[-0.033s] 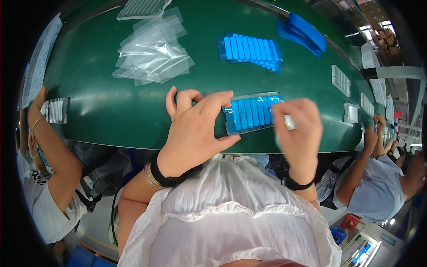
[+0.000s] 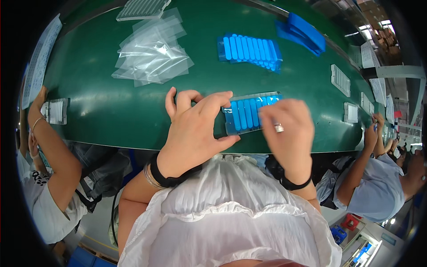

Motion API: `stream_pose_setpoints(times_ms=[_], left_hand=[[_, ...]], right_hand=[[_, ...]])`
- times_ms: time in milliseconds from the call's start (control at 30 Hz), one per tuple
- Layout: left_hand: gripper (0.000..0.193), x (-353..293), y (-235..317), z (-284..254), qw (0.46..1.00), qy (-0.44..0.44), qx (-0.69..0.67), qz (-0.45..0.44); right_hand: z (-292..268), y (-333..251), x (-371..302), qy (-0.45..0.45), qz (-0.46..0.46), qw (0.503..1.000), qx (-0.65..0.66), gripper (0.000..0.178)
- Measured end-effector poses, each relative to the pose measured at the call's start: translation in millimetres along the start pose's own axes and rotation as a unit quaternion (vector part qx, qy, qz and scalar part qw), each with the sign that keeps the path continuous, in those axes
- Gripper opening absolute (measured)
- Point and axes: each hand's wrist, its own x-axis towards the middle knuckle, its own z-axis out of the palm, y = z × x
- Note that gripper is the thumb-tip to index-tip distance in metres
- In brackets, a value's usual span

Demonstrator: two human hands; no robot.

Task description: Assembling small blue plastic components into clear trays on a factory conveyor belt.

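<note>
A shallow tray [image 2: 245, 114] with a row of blue rounded bars lies under clear plastic film near the table's front edge. My left hand [image 2: 195, 124] spans its left end, index fingertip on the far corner and thumb on the near one. Over its right end is my right hand [image 2: 290, 130], slightly blurred, with a ring on one finger. The right fingers are curled together and cover that end, so what they pinch, if anything, is hidden. Beyond lies a stack of similar blue trays [image 2: 249, 50].
Loose clear plastic bags [image 2: 151, 55] lie in a pile at the far left. A white ribbed tray [image 2: 141, 9] sits behind them, and folded blue strips [image 2: 303, 35] lie far right. People work along the green table [image 2: 98, 104] on both sides.
My right hand has moved a little to the left over the tray's right end, covering more of its bars. My left hand has stayed in place.
</note>
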Motion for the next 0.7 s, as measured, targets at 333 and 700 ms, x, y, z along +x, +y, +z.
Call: stream_pose_setpoints(times_ms=[333,700], left_hand=[[0.086,2,1,-4,1.0,0.002,0.007,0.017],[0.124,-4,-8,4,0.997,0.055,-0.055,0.005]], right_hand=[[-22,16,-5,-0.067,0.133,0.981,-0.128,0.01],[-41,28,111,-0.067,0.199,0.949,0.234,0.023]])
